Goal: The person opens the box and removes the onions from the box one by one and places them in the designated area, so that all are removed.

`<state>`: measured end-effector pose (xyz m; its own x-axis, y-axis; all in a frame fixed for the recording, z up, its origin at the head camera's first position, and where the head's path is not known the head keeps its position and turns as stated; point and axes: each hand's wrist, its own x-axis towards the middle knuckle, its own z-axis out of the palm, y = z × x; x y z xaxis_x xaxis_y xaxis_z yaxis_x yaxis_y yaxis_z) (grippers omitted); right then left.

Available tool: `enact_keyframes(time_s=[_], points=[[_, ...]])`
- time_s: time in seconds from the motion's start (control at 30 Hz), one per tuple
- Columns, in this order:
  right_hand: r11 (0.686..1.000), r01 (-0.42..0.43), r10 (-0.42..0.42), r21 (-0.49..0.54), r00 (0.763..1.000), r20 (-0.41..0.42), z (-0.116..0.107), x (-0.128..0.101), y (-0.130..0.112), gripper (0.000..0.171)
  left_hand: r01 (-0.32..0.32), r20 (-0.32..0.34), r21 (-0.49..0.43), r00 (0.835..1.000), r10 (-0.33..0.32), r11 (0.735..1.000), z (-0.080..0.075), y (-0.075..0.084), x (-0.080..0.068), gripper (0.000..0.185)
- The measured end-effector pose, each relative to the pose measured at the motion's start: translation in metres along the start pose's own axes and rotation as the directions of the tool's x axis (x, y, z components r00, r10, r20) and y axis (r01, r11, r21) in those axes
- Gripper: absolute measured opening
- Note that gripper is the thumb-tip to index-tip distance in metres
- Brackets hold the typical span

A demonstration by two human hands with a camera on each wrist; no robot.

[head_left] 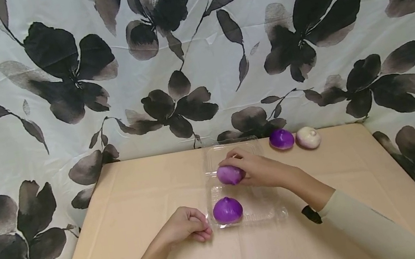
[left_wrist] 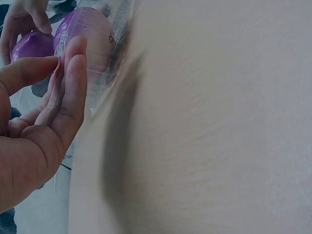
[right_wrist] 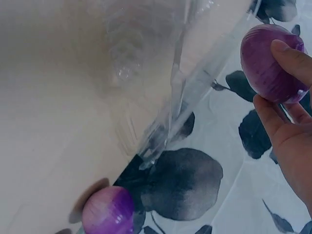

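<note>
A clear plastic clamshell container (head_left: 263, 207) lies open on the table, its lid half at the back. My left hand (head_left: 184, 226) pinches the container's near left edge between thumb and fingertips, as the left wrist view shows. One purple onion (head_left: 227, 211) sits in the left part of the front half. Above the container, behind that onion, my right hand (head_left: 257, 169) grips a second purple onion (head_left: 230, 175). Thumb and fingers wrap its sides in the right wrist view, where the held onion (right_wrist: 265, 63) appears raised.
At the table's back edge, right of the container, another purple onion (head_left: 281, 139) sits beside a whitish onion (head_left: 308, 138). The light wooden-coloured table (head_left: 128, 197) ends at a white cloth (head_left: 235, 97) with dark flowers.
</note>
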<state>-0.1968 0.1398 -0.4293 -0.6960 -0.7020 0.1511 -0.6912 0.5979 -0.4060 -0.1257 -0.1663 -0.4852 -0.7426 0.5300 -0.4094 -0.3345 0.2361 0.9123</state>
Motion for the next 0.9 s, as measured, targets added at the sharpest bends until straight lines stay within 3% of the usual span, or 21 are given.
enact_keyframes(time_s=[0.43,0.7,0.9], points=[[0.986,-0.121,0.137,0.112,0.980,-0.142,-0.022,-0.036,0.015,0.071,-0.003,-0.003,0.007,1.000,0.003,1.000,-0.001,0.001,-0.001,0.014],[0.971,-0.173,0.212,0.166,0.941,-0.263,-0.025,-0.062,0.033,0.079,-0.001,0.001,-0.001,1.000,0.001,1.000,-0.001,0.000,-0.001,0.015],[0.941,-0.210,0.291,0.264,0.902,-0.320,-0.022,-0.080,0.049,0.081,-0.005,-0.001,0.005,1.000,0.005,1.000,0.000,0.001,0.000,0.015]])
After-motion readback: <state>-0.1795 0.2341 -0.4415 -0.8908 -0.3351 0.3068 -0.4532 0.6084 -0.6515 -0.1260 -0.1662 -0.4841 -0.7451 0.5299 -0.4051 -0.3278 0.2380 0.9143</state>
